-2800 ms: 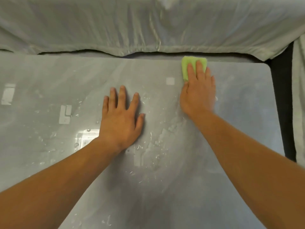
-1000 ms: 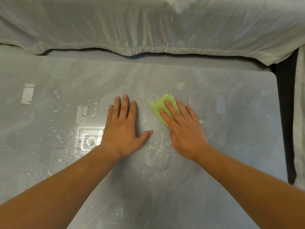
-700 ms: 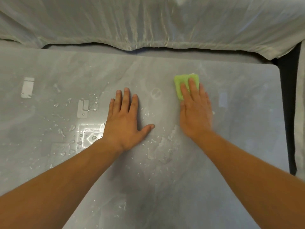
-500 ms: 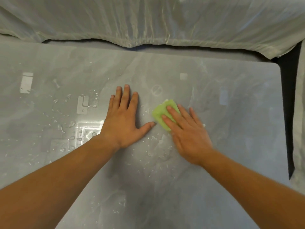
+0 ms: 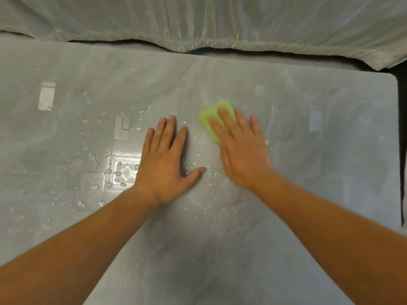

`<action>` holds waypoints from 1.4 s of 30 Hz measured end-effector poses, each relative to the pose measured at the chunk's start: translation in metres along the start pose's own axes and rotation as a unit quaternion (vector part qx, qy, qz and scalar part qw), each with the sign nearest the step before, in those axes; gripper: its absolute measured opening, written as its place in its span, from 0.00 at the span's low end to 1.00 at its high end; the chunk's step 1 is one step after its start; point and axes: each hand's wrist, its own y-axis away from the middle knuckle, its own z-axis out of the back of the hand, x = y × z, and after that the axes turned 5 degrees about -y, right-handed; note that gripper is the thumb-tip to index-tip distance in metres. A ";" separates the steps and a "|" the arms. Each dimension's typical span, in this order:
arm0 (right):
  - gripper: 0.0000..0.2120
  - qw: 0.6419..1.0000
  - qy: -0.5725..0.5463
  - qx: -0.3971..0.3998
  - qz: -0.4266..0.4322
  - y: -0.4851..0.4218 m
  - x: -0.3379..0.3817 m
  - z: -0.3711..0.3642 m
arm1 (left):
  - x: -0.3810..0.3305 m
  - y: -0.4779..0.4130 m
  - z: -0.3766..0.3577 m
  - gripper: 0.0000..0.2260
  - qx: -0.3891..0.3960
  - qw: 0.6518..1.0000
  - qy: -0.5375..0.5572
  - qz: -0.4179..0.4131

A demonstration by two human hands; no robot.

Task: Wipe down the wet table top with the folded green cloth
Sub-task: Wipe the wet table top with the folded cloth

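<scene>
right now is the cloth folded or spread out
Folded: the cloth is a small compact pad with squared corners, pressed on the table under the right hand's straight fingers.

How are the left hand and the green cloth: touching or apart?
Apart. The head view shows bare table top between the left hand and the green cloth.

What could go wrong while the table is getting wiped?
The left hand lies flat on the wet table, so it might slip. It also sits between the cloth and the drops, which could get missed. The small cloth under the right hand may only smear water around.
</scene>
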 end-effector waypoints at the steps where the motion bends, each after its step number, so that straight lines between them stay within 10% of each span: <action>1: 0.28 0.999 -0.016 -0.012 -0.026 -0.027 -0.001 0.003 | 0.000 -0.001 0.000 0.45 0.000 1.000 0.001 0.004; 4: 0.28 0.995 -0.046 -0.033 -0.087 -0.066 0.013 0.003 | 0.000 -0.003 0.002 0.48 -0.002 1.000 0.017 0.008; 11: 0.29 0.980 0.030 0.063 0.187 0.014 -0.007 0.000 | 0.009 0.002 0.010 0.58 0.030 0.997 0.067 -0.010; 18: 0.29 0.999 -0.023 -0.028 -0.033 -0.017 0.005 0.000 | 0.005 0.001 0.002 0.57 0.037 0.999 -0.015 -0.020; 24: 0.26 0.984 0.005 0.066 0.163 0.072 -0.012 -0.001 | 0.013 0.000 0.012 0.61 0.069 0.996 0.043 -0.029; 30: 0.26 0.995 -0.044 -0.024 -0.085 0.031 -0.028 0.006 | 0.011 0.001 0.007 0.63 0.065 0.997 -0.018 -0.031; 37: 0.28 0.992 -0.001 0.064 0.106 0.117 0.006 -0.012 | 0.002 0.022 0.008 0.51 0.009 1.000 -0.017 0.002; 42: 0.27 0.991 -0.060 -0.014 -0.116 0.081 -0.027 -0.002 | -0.005 0.046 0.003 0.43 0.016 0.999 0.006 0.029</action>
